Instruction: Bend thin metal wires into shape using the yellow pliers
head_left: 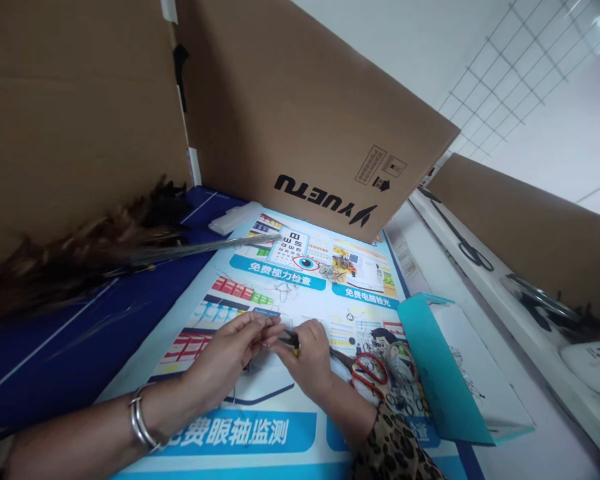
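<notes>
My left hand is closed in a pinch over the printed sheet, and what sits between its fingertips is too small to make out. Close beside it, my right hand is wrapped round a small dark tool with a yellow part, which looks like pliers; most of it is hidden in the palm. The fingertips of both hands almost meet at the tool's tip. Just right of my right hand lie scissors with red handles. A roll of clear tape or wire rests beside them among small dark loops.
A teal and white box with small wire pieces stands at the right. Brown feathers or hair and a bundle of thin wires lie left. Cardboard panels wall the back. Black scissors lie on a white ledge.
</notes>
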A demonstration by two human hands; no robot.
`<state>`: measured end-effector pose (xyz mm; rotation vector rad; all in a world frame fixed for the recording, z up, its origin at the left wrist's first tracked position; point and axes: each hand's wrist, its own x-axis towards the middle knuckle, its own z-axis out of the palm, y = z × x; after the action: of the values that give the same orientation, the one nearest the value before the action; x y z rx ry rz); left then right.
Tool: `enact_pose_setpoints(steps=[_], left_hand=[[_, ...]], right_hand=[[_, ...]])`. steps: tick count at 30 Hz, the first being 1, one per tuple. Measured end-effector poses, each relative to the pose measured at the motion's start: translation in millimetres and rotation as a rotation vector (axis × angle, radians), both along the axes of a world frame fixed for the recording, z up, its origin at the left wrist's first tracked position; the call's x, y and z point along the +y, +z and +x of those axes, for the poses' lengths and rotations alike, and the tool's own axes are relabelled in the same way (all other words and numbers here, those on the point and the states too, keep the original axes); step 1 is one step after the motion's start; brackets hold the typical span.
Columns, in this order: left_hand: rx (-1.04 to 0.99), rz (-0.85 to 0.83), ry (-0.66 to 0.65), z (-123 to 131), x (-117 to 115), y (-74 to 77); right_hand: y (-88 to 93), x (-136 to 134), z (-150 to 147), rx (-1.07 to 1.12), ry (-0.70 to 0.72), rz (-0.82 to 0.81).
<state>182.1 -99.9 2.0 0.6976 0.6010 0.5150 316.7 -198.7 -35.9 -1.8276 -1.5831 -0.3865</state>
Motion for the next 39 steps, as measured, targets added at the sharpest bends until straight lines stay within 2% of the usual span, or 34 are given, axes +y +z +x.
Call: enact_pose_setpoints(steps=[14,24,33,39], left_hand=[[-0.019,0.007,-0.061,-3,8,-4.3],[0.031,-0.133,-0.097,-2,8,-2.0],[0.015,-0.156,-0.245,-5,5,-10.1],[0.028,-0.140,-0.338,-5,-1,-8.4]], right_hand=[[-1.5,-7,16,0.047,0.096,0.029],[13.0,-6,19,0.075,0.145,0.130],[11.1,-6,22,0.135,0.127,0.123],[11.0,-8,20,0.259,0.107,0.059]])
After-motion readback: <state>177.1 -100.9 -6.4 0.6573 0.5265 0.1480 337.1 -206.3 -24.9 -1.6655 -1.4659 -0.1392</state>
